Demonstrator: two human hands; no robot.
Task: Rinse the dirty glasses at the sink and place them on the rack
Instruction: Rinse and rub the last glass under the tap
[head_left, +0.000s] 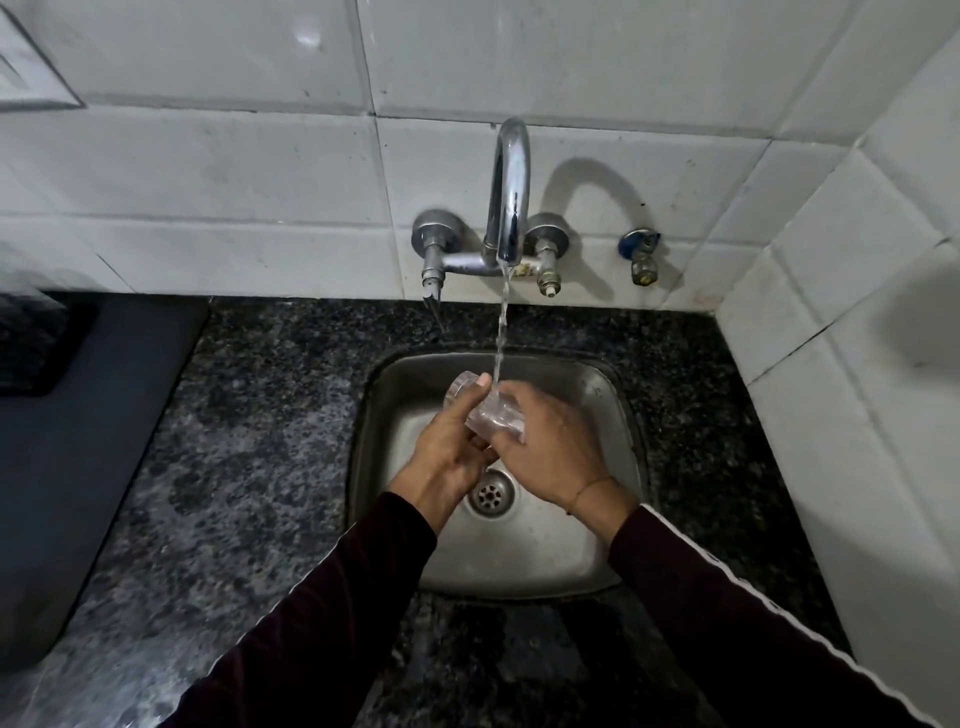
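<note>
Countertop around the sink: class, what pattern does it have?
The countertop is dark stone, speckled black and grey, seen in the head view.

Sink (613, 561): set into the tabletop (260, 415), directly before me. Tap (511, 182): on the wall at 12 o'clock, behind the sink. Small valve (641, 254): wall, 1 o'clock of the tap. Drain (491, 493): in the sink, below my hands. Glass (496, 415): over the sink, between my left hand (447, 457) and right hand (550, 447). Mat (78, 441): on the tabletop, 9 o'clock.
</note>
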